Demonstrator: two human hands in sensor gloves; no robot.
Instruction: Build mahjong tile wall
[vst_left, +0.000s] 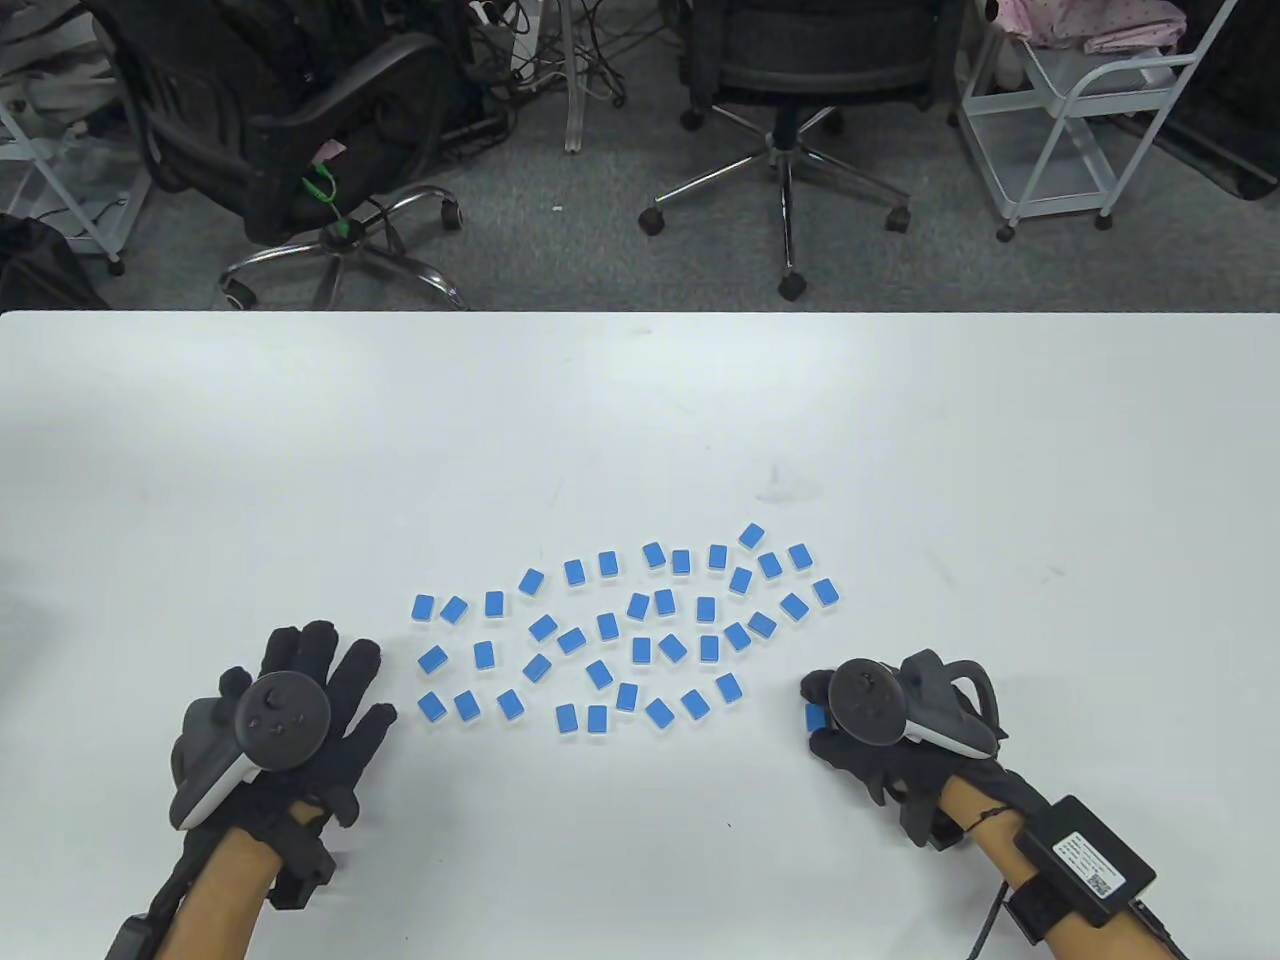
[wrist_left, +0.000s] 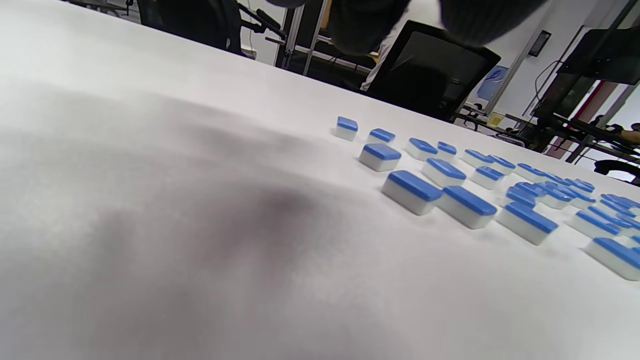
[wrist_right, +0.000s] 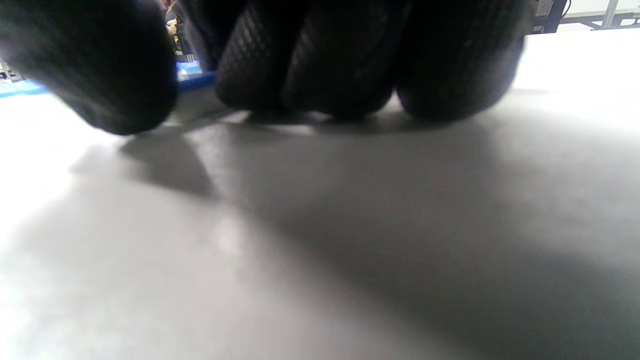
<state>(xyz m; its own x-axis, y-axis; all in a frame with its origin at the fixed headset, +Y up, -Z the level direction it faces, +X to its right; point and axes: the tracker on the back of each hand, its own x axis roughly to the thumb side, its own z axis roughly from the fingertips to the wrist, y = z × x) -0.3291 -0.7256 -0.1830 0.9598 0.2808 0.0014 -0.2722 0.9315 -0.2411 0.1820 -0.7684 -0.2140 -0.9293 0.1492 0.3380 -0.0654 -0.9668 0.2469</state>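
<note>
Several blue-backed mahjong tiles (vst_left: 640, 630) lie scattered face down on the white table (vst_left: 640, 420); the left wrist view shows their white sides (wrist_left: 412, 191). My left hand (vst_left: 330, 690) lies flat on the table with fingers spread, just left of the tiles and holding nothing. My right hand (vst_left: 822, 715) is curled at the right end of the scatter, and its fingers pinch one blue tile (vst_left: 817, 717). In the right wrist view the curled fingers (wrist_right: 300, 55) sit on the table and hide most of that tile (wrist_right: 197, 80).
Office chairs (vst_left: 790, 60) and a white cart (vst_left: 1080, 100) stand on the grey floor beyond the table's far edge (vst_left: 640, 314). Bare table surface lies behind the tiles and along the near edge between my hands.
</note>
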